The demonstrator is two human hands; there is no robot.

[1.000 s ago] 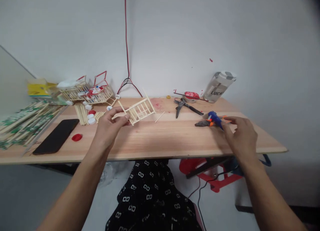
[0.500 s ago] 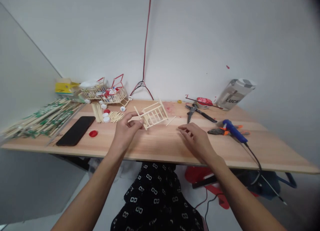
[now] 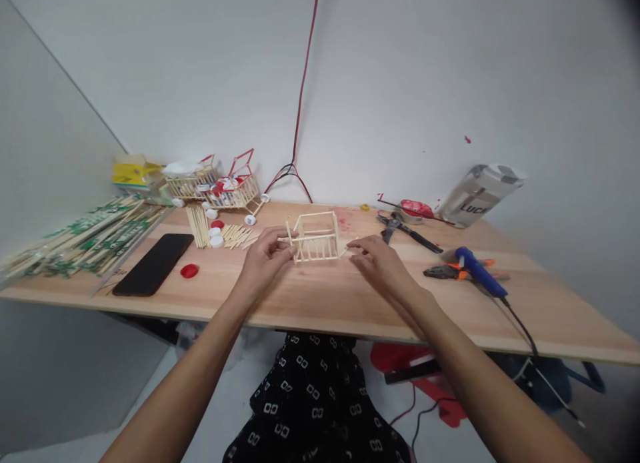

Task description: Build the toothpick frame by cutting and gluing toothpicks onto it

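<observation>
My left hand pinches the left end of a small basket frame made of pale wooden sticks. The frame is held just over the tabletop, its barred side towards me. To its right, my right hand has thumb and forefinger closed on the end of a short wooden stick. That stick's other end comes close to the frame's lower right corner; whether they touch I cannot tell.
Left on the wooden table are a black phone, a red cap, cut sticks, packaged chopsticks and a finished small cart. On the right lie black pliers and a blue glue gun.
The basket frame has turned more level in my left hand. My right hand has moved left to the short stick that lay loose on the table and has taken its end.
</observation>
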